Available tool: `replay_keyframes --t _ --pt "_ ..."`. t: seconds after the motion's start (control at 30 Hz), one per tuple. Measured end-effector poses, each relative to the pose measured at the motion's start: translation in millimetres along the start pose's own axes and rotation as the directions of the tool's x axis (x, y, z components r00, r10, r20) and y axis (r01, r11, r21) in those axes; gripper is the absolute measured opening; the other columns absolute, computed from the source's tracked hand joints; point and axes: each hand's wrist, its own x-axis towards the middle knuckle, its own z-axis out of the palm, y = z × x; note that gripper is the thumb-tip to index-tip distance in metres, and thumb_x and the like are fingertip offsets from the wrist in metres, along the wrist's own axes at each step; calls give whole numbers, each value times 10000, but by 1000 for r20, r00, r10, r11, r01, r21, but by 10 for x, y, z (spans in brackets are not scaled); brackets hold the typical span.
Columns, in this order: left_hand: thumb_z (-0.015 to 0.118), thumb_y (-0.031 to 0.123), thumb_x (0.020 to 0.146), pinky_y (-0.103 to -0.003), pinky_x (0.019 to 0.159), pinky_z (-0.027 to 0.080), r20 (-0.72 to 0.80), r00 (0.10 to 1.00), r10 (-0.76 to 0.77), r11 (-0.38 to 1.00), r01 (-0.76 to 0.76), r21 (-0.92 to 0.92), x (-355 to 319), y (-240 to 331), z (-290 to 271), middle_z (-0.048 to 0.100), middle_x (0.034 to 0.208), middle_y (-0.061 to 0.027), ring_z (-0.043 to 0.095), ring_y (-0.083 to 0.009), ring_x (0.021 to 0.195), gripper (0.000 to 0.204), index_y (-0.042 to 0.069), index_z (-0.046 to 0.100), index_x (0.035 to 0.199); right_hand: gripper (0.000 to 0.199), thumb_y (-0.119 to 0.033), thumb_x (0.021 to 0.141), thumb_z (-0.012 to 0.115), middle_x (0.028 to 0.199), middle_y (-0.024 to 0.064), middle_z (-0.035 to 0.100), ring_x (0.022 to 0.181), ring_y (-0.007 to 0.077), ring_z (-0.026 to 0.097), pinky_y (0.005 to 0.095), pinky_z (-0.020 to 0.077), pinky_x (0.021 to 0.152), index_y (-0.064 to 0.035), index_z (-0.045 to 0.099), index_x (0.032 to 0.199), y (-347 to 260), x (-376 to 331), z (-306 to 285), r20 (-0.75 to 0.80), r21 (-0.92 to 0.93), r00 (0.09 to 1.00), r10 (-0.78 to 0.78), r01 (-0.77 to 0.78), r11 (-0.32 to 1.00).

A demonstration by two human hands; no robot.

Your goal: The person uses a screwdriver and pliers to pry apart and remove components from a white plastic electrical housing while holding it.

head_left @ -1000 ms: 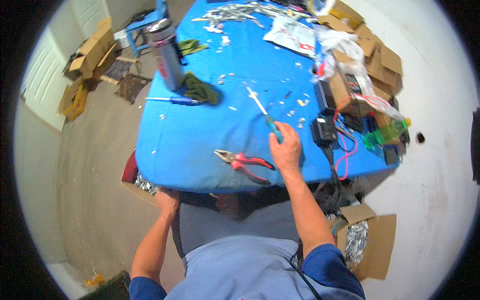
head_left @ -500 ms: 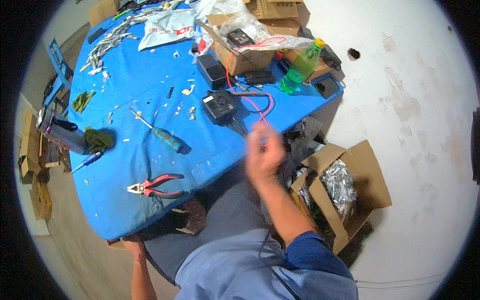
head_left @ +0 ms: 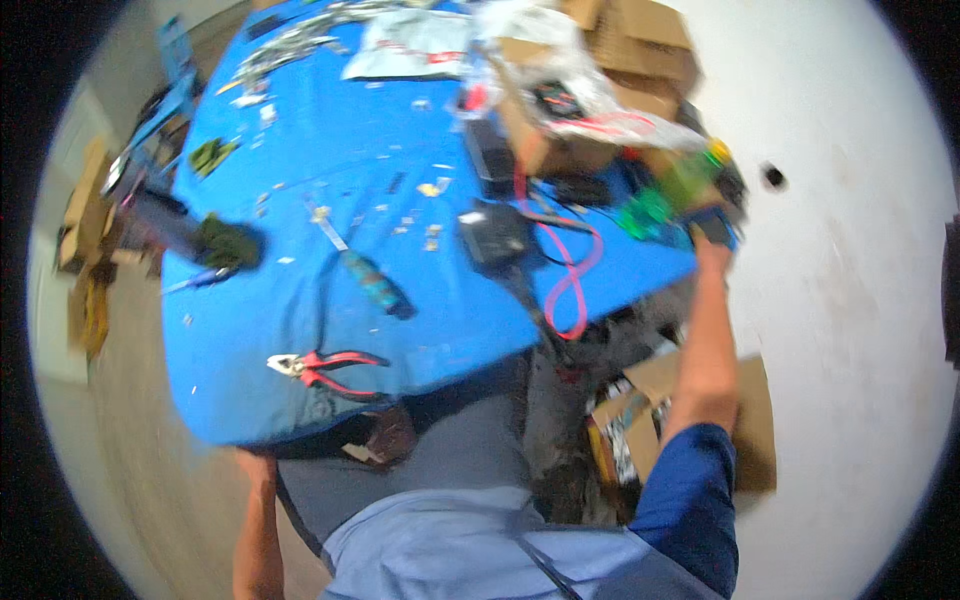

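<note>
I counted one flat dark phone (head_left: pixel 713 222), one yellow-capped green bottle (head_left: pixel 672 192), two bluish-handled screwdrivers (head_left: pixel 372 283) and one pair of red-handled pliers (head_left: pixel 312 366).

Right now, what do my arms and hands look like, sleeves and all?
Your right hand looks gloveless though blurred, below a short navy sleeve. Your left hand, partly hidden, tops a bare forearm; no sleeve shows there. A thin dark cord crosses your pale-blue shirt front.

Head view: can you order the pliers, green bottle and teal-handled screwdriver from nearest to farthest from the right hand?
1. Green bottle: close beside the right hand.
2. Teal-handled screwdriver: well to its left.
3. Pliers: farther left, lower in the picture.
</note>
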Motion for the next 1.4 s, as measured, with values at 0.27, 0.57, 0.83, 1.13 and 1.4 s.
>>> replay_keyframes --t 0.27,0.57,0.83,1.13,1.4 --pt "597 225 823 -457 851 465 -59 984 -168 954 177 242 -65 10 -99 642 1049 -240 600 -424 992 362 -7 590 1101 1097 -821 560 660 1219 284 589 1158 380 552 433 416 990 136 625 1095 121 362 330 83 -93 988 132 -124 988" --pt "657 242 808 -398 810 482 -105 977 -185 982 186 7 70 411 31 668 1014 -175 632 -313 922 371 -10 615 1077 1017 -746 560 732 1220 222 611 1124 351 584 439 461 945 93 626 1125 115 693 356 -52 -138 921 386 -389 911" --pt "634 201 825 -378 795 487 53 982 -183 975 188 -122 -69 -162 -81 642 1005 -125 588 -228 889 354 -45 602 1077 844 -549 606 825 1179 232 626 1080 346 617 454 479 949 78 607 1128 -493 35 38 -53 22 913 405 -405 914" --pt "480 456 909 -435 869 437 150 979 -140 986 123 116 42 -196 -171 635 1094 -243 584 -368 960 604 -102 586 1114 603 -461 898 574 1056 187 543 936 271 513 400 415 845 96 499 1118 611 -777 429 -193 647 961 197 -26 762" --pt "503 390 914 -422 862 442 77 990 -114 989 106 103 73 -162 -54 636 1096 -239 584 -353 965 524 -93 593 1095 330 -261 928 526 966 198 615 908 326 576 424 435 811 53 552 1028 1530 -3351 413 220 417 967 130 -214 883"
